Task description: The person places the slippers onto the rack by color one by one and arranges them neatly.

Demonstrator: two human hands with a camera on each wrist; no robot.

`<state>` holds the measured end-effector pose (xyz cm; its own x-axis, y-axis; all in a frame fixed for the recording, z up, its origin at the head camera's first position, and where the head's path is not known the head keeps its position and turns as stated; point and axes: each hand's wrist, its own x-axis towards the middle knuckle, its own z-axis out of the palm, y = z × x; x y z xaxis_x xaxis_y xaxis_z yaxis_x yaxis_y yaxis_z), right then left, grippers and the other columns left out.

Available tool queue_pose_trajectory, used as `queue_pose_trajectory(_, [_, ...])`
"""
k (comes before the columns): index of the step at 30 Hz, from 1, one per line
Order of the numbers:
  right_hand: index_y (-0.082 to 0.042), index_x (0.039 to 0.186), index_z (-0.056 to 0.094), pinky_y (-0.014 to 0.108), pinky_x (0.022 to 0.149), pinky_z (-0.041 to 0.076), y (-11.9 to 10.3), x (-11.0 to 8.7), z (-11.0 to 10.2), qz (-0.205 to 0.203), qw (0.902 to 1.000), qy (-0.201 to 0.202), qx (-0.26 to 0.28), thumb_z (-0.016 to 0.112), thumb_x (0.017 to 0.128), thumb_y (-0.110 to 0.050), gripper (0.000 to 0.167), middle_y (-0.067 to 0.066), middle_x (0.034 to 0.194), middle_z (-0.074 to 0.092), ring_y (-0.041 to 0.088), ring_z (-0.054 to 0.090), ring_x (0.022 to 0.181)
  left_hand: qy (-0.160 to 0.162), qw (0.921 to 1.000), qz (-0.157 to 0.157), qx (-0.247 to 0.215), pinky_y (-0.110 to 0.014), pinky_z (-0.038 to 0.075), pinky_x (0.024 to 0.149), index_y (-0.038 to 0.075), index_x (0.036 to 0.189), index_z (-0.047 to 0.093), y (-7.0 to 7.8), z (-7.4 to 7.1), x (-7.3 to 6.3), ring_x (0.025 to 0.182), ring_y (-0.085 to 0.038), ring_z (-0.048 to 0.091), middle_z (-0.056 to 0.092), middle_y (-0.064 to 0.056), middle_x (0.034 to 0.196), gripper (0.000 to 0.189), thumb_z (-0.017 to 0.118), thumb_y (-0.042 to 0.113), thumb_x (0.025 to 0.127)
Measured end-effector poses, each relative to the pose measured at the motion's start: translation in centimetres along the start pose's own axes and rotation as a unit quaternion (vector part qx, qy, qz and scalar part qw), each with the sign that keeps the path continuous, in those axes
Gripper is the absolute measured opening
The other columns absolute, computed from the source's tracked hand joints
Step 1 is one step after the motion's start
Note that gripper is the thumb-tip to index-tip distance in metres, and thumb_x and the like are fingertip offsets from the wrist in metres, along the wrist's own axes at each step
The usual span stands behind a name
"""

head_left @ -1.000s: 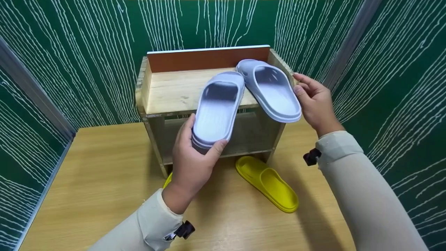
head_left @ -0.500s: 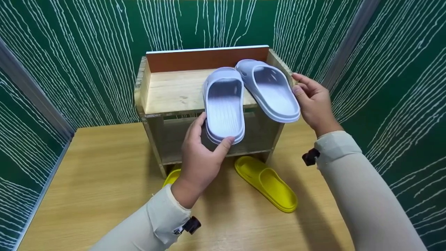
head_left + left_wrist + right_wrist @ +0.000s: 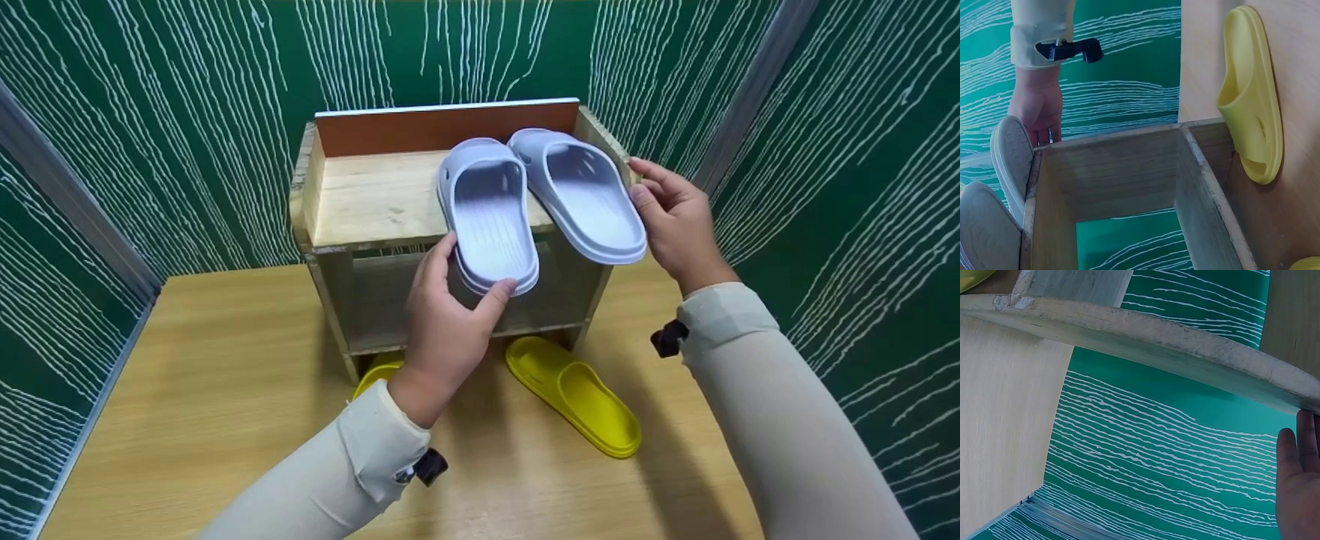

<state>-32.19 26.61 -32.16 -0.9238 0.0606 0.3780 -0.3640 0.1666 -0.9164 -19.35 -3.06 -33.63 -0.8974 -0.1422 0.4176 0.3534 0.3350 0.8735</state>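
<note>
In the head view my left hand [image 3: 450, 330] grips a pale lavender slipper [image 3: 491, 232] by its heel, thumb on the rim. Its toe lies over the top shelf of a small wooden rack [image 3: 375, 202], and the heel juts past the front edge. A matching slipper [image 3: 592, 199] stands to its right at an angle, heel also overhanging. Beside that heel is my right hand [image 3: 679, 232], fingertips at the rack's right side panel. The right wrist view shows those fingers [image 3: 1289, 453] fairly straight against the panel [image 3: 1157, 332].
A yellow slipper [image 3: 574, 394] lies on the wooden tabletop [image 3: 225, 390] before the rack's right leg. Another yellow slipper [image 3: 379, 371], partly hidden by my left arm, sits near the left leg. Green walls [image 3: 210, 112] with white streaks surround the table on three sides.
My left hand has moved right and forward, turning its slipper straighter and bringing it over the shelf beside the other lavender one. The right hand has stayed in place.
</note>
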Motion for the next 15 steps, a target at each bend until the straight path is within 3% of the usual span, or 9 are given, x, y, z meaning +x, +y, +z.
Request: queue_pose_trajectory(15, [-0.023,0.147,0.064,0.018,0.090,0.058,0.0,0.0,0.0,0.003,0.9998,0.003,-0.021,0.066,0.104,-0.028,0.043,0.012,0.129,0.071,0.021,0.066,0.101,0.010,0.9999,-0.006,0.011,-0.040,0.044,0.119,0.003,0.155,0.046,0.5,1.2,1.7,0.134,-0.025,0.055,0.055,-0.013,0.151,0.084,0.088,0.030,0.087])
